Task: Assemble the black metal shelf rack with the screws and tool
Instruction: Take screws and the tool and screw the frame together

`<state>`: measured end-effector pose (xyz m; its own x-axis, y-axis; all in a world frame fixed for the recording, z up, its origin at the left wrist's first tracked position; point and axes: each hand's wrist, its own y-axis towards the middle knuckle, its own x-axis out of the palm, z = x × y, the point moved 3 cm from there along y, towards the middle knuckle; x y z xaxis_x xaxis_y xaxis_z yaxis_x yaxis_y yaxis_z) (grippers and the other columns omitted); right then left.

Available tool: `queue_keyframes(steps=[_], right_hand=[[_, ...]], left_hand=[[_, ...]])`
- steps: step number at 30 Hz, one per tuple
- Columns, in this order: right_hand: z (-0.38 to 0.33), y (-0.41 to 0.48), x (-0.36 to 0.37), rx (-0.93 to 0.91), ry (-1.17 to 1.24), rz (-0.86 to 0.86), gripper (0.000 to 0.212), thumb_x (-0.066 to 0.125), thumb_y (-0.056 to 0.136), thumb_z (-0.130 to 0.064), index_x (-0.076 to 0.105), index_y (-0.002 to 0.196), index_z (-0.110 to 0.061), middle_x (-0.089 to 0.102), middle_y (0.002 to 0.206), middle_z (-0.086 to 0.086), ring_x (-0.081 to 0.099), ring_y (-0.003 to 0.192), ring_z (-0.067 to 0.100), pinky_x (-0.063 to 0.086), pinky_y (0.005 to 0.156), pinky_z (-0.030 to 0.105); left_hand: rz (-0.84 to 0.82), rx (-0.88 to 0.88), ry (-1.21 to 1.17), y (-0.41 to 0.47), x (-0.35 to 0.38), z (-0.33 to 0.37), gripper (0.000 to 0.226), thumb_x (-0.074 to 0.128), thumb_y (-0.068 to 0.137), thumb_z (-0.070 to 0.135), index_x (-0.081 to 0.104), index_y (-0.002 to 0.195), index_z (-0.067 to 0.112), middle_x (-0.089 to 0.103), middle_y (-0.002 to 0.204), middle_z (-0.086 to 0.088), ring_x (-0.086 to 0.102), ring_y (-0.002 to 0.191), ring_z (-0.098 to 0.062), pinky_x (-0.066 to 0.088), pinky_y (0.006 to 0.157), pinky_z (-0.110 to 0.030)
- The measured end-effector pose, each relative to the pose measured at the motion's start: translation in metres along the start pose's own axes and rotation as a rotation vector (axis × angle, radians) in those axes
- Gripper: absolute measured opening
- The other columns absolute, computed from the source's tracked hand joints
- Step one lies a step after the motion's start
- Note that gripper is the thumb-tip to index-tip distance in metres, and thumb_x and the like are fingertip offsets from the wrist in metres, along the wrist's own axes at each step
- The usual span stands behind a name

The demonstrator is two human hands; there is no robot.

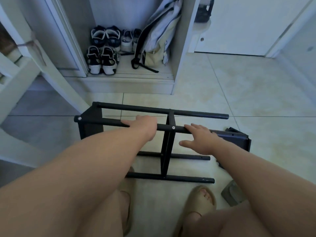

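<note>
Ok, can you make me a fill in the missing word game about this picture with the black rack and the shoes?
1. The black rack lies on the tiled ___.
2. The left hand grips a bar of the rack, and the right hand rests on the ___ bar.
3. A bag leans beside the ___ inside the cupboard.

Missing words: floor, same, shoes.

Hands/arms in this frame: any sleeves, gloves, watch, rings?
Both bare: left hand and right hand show no gloves, watch, wristband or visible rings. No sleeves appear anywhere up to the frame edge, and no markings.
</note>
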<state>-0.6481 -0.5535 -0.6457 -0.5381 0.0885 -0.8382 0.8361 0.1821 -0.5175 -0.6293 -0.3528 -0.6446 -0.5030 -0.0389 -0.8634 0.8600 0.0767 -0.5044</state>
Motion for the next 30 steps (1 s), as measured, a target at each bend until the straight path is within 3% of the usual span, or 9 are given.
queue_keyframes(steps=[4, 8, 12, 16, 21, 30], right_hand=[[0.002, 0.012, 0.009, 0.002, 0.008, -0.008, 0.084, 0.044, 0.097, -0.068, 0.007, 0.163, -0.03, -0.001, 0.171, -0.002, -0.005, 0.157, 0.024, 0.006, 0.125, 0.058], [0.003, 0.039, 0.014, -0.026, -0.003, 0.063, 0.086, 0.039, 0.096, -0.071, 0.003, 0.163, -0.031, -0.007, 0.171, -0.003, -0.012, 0.157, 0.024, -0.001, 0.125, 0.058], [0.006, 0.077, 0.018, -0.039, 0.012, 0.159, 0.082, 0.03, 0.097, -0.073, 0.0, 0.163, -0.033, -0.011, 0.171, -0.004, -0.016, 0.156, 0.023, -0.005, 0.125, 0.056], [0.013, 0.125, 0.022, -0.066, -0.009, 0.23, 0.082, 0.019, 0.095, -0.074, -0.003, 0.162, -0.034, -0.014, 0.17, -0.005, -0.018, 0.156, 0.022, -0.008, 0.124, 0.054], [0.026, 0.2, 0.039, -0.065, -0.026, 0.265, 0.086, 0.005, 0.087, -0.078, -0.007, 0.161, -0.036, -0.017, 0.169, -0.007, -0.021, 0.155, 0.022, -0.012, 0.123, 0.052], [0.047, 0.298, 0.073, -0.071, -0.032, 0.262, 0.086, 0.009, 0.089, -0.078, -0.005, 0.162, -0.035, -0.016, 0.17, -0.006, -0.02, 0.155, 0.024, -0.013, 0.123, 0.053]], left_hand=[[0.066, 0.035, -0.018, 0.012, 0.009, -0.003, 0.045, 0.043, 0.08, -0.012, 0.05, 0.107, 0.023, 0.049, 0.118, -0.007, 0.043, 0.118, -0.031, 0.018, 0.102, -0.082], [0.164, 0.051, -0.019, 0.038, 0.013, -0.01, 0.046, 0.047, 0.087, -0.007, 0.049, 0.121, 0.023, 0.041, 0.121, -0.008, 0.041, 0.12, -0.032, 0.023, 0.1, -0.08], [0.248, 0.077, -0.042, 0.074, 0.014, -0.014, 0.048, 0.046, 0.092, -0.004, 0.044, 0.13, 0.026, 0.042, 0.127, -0.008, 0.038, 0.124, -0.032, 0.019, 0.103, -0.081], [0.306, 0.058, -0.068, 0.117, 0.015, -0.014, 0.057, 0.04, 0.087, -0.012, 0.042, 0.128, 0.027, 0.042, 0.126, -0.009, 0.035, 0.122, -0.033, 0.017, 0.102, -0.083], [0.292, 0.045, -0.081, 0.187, 0.035, -0.011, 0.064, 0.043, 0.078, -0.015, 0.04, 0.127, 0.026, 0.04, 0.13, -0.009, 0.032, 0.125, -0.034, 0.014, 0.102, -0.084], [0.267, 0.055, -0.14, 0.282, 0.072, -0.011, 0.047, 0.047, 0.084, -0.009, 0.044, 0.117, 0.024, 0.042, 0.12, -0.01, 0.034, 0.12, -0.035, 0.008, 0.101, -0.086]])
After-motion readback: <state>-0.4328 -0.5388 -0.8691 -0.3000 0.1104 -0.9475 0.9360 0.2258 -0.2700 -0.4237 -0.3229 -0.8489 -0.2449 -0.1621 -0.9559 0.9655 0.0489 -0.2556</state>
